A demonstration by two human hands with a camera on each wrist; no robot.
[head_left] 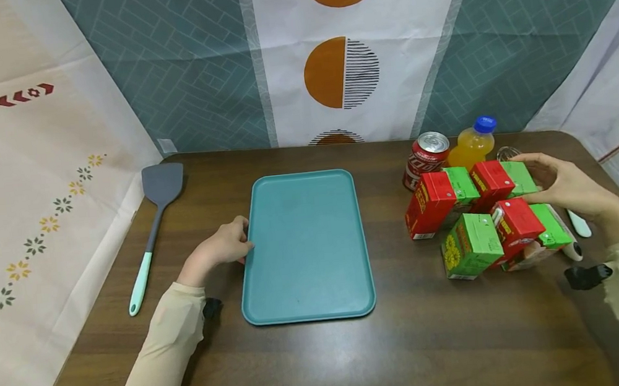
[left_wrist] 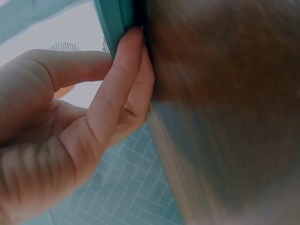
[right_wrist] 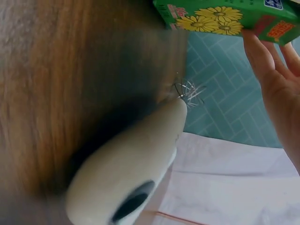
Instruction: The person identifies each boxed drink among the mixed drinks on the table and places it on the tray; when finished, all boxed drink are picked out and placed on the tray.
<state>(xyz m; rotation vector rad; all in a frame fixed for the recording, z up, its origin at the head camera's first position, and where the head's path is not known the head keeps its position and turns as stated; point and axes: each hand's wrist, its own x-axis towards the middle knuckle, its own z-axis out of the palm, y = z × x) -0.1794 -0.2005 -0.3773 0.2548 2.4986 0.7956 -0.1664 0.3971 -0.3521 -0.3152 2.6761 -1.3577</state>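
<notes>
A teal tray point(head_left: 304, 249) lies on the table, its left rim pinched by my left hand point(head_left: 224, 241). In the left wrist view the thumb and fingers of the left hand point(left_wrist: 93, 108) meet at the tray's edge point(left_wrist: 115, 23). At the right, my right hand point(head_left: 557, 184) holds a green drink carton point(head_left: 519, 178), fingers at its far side and thumb at its near side. That carton point(right_wrist: 220, 18) shows yellow flowers in the right wrist view, with fingertips of the right hand point(right_wrist: 281, 84) against it. Red cartons point(head_left: 491, 178) and other green cartons point(head_left: 472, 242) stand close around it.
Behind the cartons stand a red soda can point(head_left: 426, 157) and an orange drink bottle point(head_left: 472, 143) with a blue cap. A whisk point(right_wrist: 131, 159) with a pale handle lies right of the cartons, near a mint handle end point(head_left: 579, 224). A grey spatula point(head_left: 157, 214) lies far left.
</notes>
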